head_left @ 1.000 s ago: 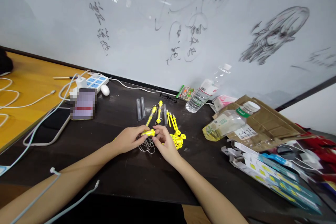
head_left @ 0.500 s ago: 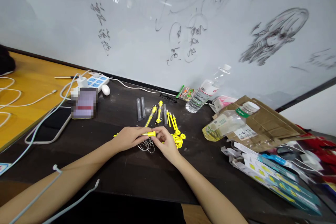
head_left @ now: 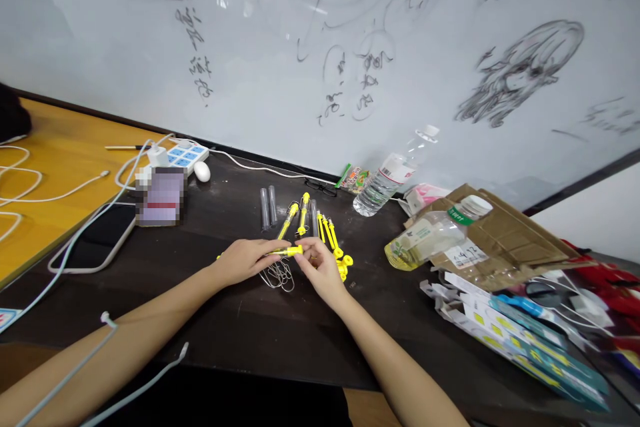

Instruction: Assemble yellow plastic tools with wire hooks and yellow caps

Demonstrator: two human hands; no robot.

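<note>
Over the dark table, my left hand (head_left: 249, 260) is closed on a thin yellow piece (head_left: 291, 251) lying sideways between my hands. My right hand (head_left: 321, 267) pinches the capped right end of that same piece. Beneath them lies a tangle of silver metal rings (head_left: 280, 275). Just behind are two assembled yellow tubes (head_left: 289, 221) (head_left: 303, 214), clear empty tubes (head_left: 265, 209) and several slim yellow rods (head_left: 331, 232). Yellow caps (head_left: 344, 264) are heaped beside my right hand, partly covered by it.
A water bottle (head_left: 385, 177) and a tilted tea bottle (head_left: 430, 237) stand right, by a brown paper bag (head_left: 515, 230) and an opened box (head_left: 530, 340). Phones (head_left: 97, 237), a power strip (head_left: 185, 157) and cables are left. A whiteboard (head_left: 250, 80) rises behind.
The yellow piece has shifted slightly right and up. My right hand has moved a little the same way, its fingers now at the capped end.
</note>
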